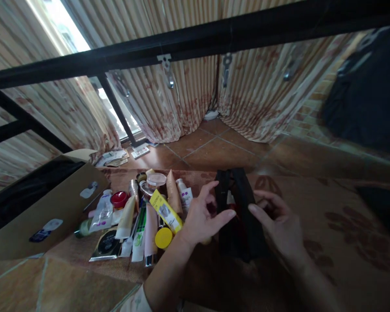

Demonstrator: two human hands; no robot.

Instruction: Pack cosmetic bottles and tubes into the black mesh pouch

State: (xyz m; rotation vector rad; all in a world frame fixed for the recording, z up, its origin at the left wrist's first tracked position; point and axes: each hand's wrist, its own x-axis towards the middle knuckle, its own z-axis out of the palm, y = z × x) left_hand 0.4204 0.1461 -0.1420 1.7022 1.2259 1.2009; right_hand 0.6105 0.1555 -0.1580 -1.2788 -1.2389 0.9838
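Observation:
A black fabric pouch (226,234) lies in front of me with its mouth spread apart. Something pale and reddish shows in the dark gap, too dim to name. My left hand (203,214) has the pouch's left side between thumb and fingers. On the other side, my right hand (277,221) pinches the right edge with thumb and fingers. Left of my left hand lies a pile of cosmetics: a yellow tube (165,211), a round yellow lid (164,238), a peach tube (173,193), a red jar (119,199) and a black compact on a gold square (108,244).
A cardboard box (68,203) with black plastic inside stands at the left. The things lie on a brownish patterned mat (299,195) over floor tiles (214,145). A black metal rail (195,41) with hooks crosses ahead, before striped curtains (188,99). Dark cloth (370,95) hangs at the right.

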